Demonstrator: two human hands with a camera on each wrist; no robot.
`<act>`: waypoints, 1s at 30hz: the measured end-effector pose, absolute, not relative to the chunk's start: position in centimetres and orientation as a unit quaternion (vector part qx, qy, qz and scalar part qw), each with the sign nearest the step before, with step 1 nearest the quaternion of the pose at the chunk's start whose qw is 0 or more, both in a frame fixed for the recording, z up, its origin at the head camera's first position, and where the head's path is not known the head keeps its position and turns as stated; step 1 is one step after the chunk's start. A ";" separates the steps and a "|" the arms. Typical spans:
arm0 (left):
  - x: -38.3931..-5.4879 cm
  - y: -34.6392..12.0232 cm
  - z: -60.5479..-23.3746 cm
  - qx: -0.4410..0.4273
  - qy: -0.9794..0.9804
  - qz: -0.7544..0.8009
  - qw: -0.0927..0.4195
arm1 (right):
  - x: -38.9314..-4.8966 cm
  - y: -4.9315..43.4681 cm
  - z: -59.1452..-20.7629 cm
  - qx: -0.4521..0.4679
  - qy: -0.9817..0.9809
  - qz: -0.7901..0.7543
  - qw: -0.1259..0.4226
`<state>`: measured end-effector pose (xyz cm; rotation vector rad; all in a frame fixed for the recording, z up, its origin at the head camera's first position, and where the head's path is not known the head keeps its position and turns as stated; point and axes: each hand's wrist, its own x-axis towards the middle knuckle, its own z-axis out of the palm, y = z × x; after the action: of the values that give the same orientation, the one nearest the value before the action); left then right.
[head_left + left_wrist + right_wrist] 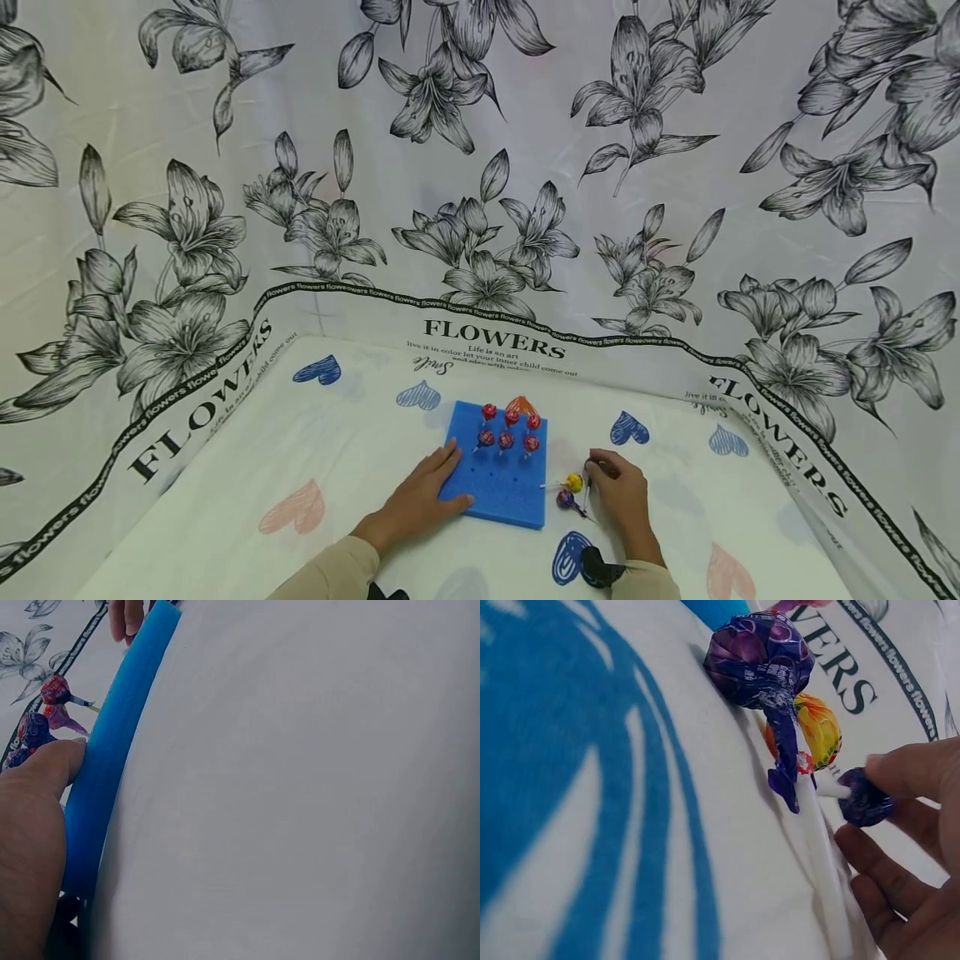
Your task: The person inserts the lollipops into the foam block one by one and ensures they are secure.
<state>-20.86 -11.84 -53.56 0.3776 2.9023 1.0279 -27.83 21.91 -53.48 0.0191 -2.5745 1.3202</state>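
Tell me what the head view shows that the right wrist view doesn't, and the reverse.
Only the head view shows the left hand resting on the blue board, and the full set of six red lollipops, standing in two rows of three.

Only the right wrist view clearly shows the dark purple candy held in the right hand's fingers; from the head view it cannot be made out.

Both show the right hand, the yellow lollipop and the loose purple lollipop near it.

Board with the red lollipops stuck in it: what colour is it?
The board is blue; the head view shows it best.
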 end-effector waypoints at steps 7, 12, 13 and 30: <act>-20.8 -11.7 -53.8 0.124 0.936 0.328 0.022 | -27.5 22.0 -52.7 -0.002 -0.863 0.474 0.172; -20.9 -11.8 -53.8 0.129 0.938 0.321 0.015 | -27.4 22.4 -51.7 0.003 -0.848 0.493 0.195; -20.9 -11.8 -53.8 0.129 0.939 0.319 0.014 | -27.3 22.4 -51.4 0.003 -0.846 0.494 0.200; -20.9 -12.0 -53.6 0.131 0.939 0.318 0.012 | -25.3 21.4 -44.6 0.066 -0.771 0.586 0.240</act>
<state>-20.87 -11.97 -53.61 0.4070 2.9268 0.9920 -25.32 21.38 -44.59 0.1816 -2.1088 1.6042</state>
